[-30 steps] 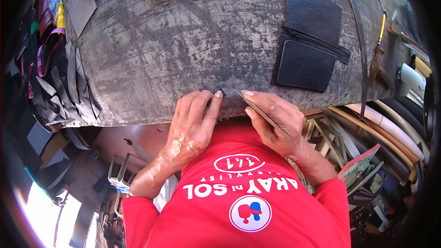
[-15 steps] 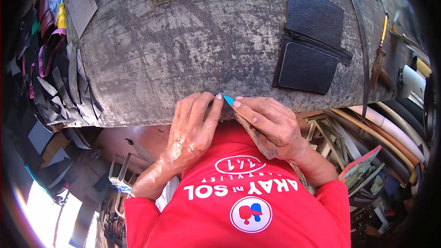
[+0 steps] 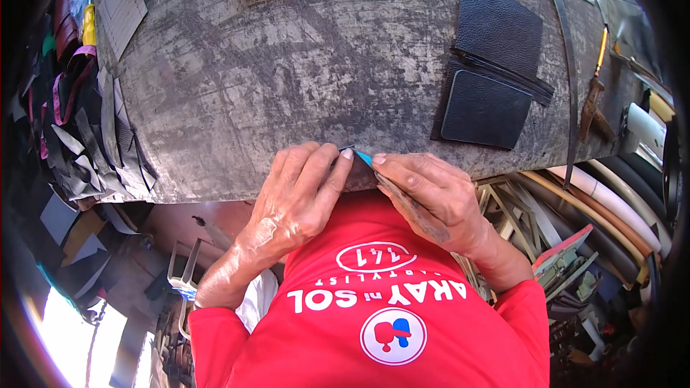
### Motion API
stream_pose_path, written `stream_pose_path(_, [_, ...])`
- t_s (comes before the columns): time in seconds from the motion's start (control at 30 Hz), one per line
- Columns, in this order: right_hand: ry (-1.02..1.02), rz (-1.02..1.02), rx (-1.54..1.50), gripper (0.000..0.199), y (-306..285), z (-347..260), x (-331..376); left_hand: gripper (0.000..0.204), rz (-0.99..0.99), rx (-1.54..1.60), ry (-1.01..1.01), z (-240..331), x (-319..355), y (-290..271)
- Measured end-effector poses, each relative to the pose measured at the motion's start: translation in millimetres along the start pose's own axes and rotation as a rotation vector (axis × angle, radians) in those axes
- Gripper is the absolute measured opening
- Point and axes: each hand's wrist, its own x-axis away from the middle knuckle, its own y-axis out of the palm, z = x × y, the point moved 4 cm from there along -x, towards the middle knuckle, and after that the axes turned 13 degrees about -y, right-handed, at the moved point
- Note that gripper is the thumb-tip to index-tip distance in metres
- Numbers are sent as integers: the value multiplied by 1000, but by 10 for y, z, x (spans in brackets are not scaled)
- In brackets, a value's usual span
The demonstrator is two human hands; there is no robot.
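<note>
Left hand (image 3: 298, 197) presses a small dark piece (image 3: 357, 176) at the table (image 3: 287, 65) near edge, right hand (image 3: 431, 197) pinching a blue-tipped blade (image 3: 363, 157); a slip likely nicks the left fingertips (image 3: 346, 154).

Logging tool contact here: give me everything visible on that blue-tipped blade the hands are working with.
The blade tool is a long, thin, flat strip, grey and worn along its length, with a bright blue tip. It lies at a slant, tip up and to the left at the near edge of the workbench. The right hand grips its length, forefinger near the tip. The left hand meets the tip with its fingertips. Its lower end is hidden under the right palm.
</note>
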Motion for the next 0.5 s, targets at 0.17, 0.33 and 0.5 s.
stream_pose_path(0.17, [-29, 77, 69, 39, 34, -31, -157, 55, 4, 25, 23, -18, -23, -2])
stream_pose_path(0.33, [8, 240, -13, 34, 0, 39, -107, 56, 81, 23, -44, -41, 120, 40])
stream_pose_path(0.5, [-49, 276, 66, 39, 97, -146, 4, 60, 182, 73, -214, 9, 314, 164])
